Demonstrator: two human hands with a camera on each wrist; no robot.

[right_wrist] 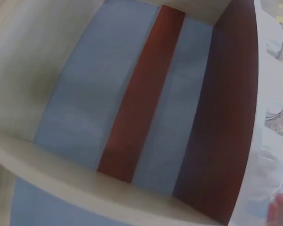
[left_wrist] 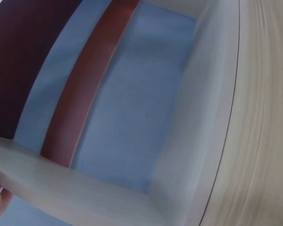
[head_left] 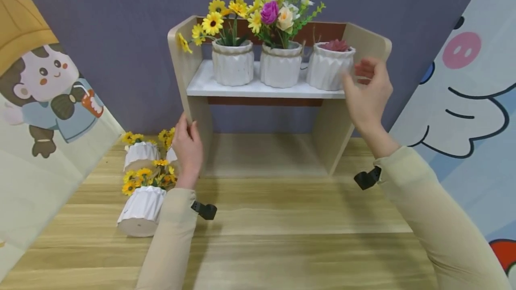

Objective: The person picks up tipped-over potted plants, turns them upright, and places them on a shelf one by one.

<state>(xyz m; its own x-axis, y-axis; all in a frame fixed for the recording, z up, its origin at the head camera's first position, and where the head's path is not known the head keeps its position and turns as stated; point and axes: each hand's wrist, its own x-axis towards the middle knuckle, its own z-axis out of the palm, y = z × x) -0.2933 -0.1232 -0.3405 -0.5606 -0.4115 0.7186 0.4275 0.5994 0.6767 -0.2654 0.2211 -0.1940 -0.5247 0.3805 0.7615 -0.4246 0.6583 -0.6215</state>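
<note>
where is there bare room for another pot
Free: beige wooden lower board between beige side panels; wood-grain table between beige sleeves. Crowded: white upper board with three white ribbed pots; table's left, with yellow-flowered white pots.

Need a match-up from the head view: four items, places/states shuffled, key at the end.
Things:
1. Pot with the purple rose
2. Pot with the reddish succulent
3. Frontmost yellow-flower pot
4. Left hand

Places/states:
a. On the wooden tabletop, base facing the viewer
b. Right end of the row on the white shelf
c. At the left side panel
d. Middle of the row on the white shelf

Pairs: 1-d, 2-b, 3-a, 4-c
</note>
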